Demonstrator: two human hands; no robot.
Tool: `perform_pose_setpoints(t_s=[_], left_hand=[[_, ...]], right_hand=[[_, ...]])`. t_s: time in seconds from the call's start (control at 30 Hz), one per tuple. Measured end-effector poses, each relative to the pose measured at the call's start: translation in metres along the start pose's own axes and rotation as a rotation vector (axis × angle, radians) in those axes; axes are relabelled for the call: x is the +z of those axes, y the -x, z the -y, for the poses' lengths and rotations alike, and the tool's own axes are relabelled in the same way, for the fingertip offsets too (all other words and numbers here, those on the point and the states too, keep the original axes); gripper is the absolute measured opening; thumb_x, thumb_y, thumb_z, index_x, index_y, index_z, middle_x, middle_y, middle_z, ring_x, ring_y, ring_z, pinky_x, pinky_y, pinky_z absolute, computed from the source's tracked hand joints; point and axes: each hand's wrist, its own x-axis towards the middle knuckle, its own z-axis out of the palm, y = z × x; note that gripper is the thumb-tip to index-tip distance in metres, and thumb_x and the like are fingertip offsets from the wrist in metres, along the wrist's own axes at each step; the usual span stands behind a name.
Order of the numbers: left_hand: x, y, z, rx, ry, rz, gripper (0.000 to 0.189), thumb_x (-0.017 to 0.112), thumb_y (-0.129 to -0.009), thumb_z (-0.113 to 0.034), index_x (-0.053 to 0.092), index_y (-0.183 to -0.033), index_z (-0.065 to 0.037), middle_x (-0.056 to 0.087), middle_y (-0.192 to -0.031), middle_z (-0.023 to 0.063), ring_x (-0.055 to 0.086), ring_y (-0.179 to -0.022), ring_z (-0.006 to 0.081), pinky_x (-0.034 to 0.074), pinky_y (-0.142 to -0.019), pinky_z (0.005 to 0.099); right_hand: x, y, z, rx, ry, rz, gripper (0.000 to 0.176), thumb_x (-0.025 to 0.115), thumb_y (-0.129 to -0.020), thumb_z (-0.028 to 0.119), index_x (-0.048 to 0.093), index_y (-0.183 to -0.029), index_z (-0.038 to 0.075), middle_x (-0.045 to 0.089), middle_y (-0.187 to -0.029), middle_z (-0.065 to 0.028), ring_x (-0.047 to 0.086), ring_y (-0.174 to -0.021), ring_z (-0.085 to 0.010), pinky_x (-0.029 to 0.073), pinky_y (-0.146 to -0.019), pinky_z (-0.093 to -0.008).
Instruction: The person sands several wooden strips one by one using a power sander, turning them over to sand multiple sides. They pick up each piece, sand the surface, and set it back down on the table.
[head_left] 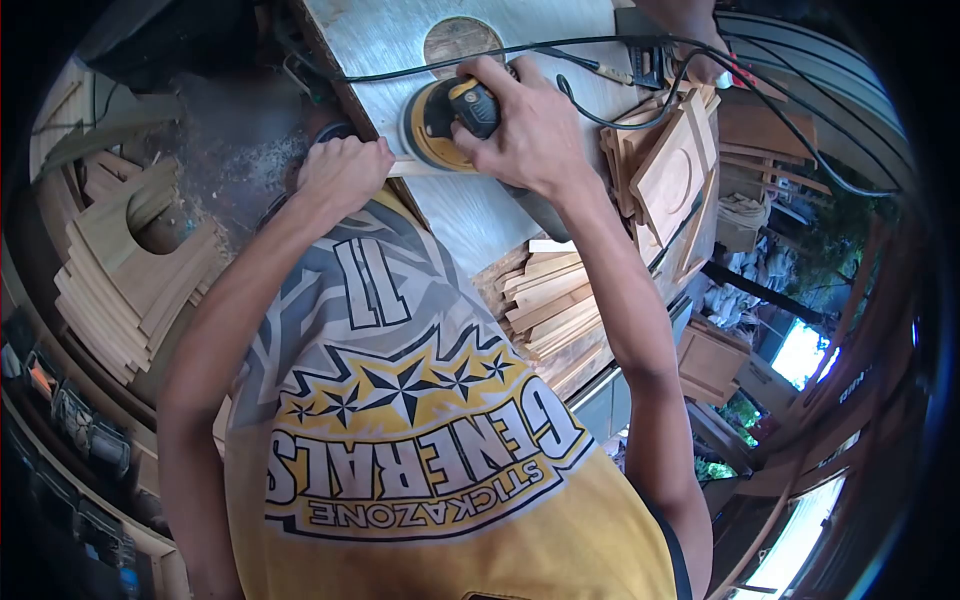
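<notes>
Yellow-and-black sander [440, 122] at twelve o'clock, right hand [530, 135] on top, fingers curled tight around its body. It presses on a thin wood strip [412, 168] lying on the bench [480, 215]. At the sander's eight o'clock, the left hand [342, 175] is a closed fist, clamping the strip's end. A black cable [600, 45] loops away toward one o'clock. Cut wood panels [120, 270] are stacked at nine o'clock, with more boards [550, 295] at five and another pile [670, 170] at three.
</notes>
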Motion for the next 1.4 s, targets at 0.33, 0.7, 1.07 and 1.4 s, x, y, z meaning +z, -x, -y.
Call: perform_pose_setpoints(t_s=[0.33,0.7,1.07,1.4], left_hand=[[0.004,0.003,-0.007,0.001,0.001,-0.054,0.044,0.043,-0.107,-0.032,0.073,-0.096,-0.003,0.074,-0.087,0.0258,0.073,-0.084,0.0445,0.056,-0.079,0.0562],[0.011,0.024,0.016,-0.096,0.018,-0.128,0.054,0.04,-0.108,-0.034,0.075,-0.086,0.0,0.073,-0.088,0.0283,0.071,-0.085,0.0485,0.054,-0.084,0.0585],[0.013,0.022,0.018,-0.06,-0.079,-0.193,0.056,0.041,-0.108,-0.035,0.075,-0.081,0.001,0.073,-0.081,0.0261,0.072,-0.08,0.0469,0.056,-0.081,0.0577],[0.02,0.02,0.004,-0.054,-0.04,-0.111,0.055,0.04,-0.108,-0.034,0.075,-0.081,0.0,0.073,-0.082,0.027,0.072,-0.08,0.0465,0.056,-0.081,0.0565]], right_hand=[[-0.002,0.01,0.004,0.059,-0.03,0.085,0.058,0.083,-0.071,0.034,0.063,-0.124,0.024,0.06,-0.103,-0.0225,0.069,-0.092,-0.0463,0.058,-0.075,-0.052],[-0.021,0.033,-0.071,0.266,0.046,-0.092,0.052,0.079,-0.074,0.03,0.065,-0.123,0.022,0.061,-0.099,-0.0182,0.069,-0.092,-0.0391,0.057,-0.082,-0.0487],[-0.017,0.025,-0.026,0.144,0.02,0.07,0.058,0.079,-0.072,0.032,0.062,-0.127,0.02,0.062,-0.101,-0.0175,0.069,-0.09,-0.0398,0.056,-0.083,-0.0487],[-0.004,0.029,-0.013,0.099,-0.011,0.096,0.058,0.081,-0.071,0.03,0.063,-0.125,0.022,0.06,-0.1,-0.0168,0.069,-0.086,-0.0409,0.057,-0.078,-0.049]])
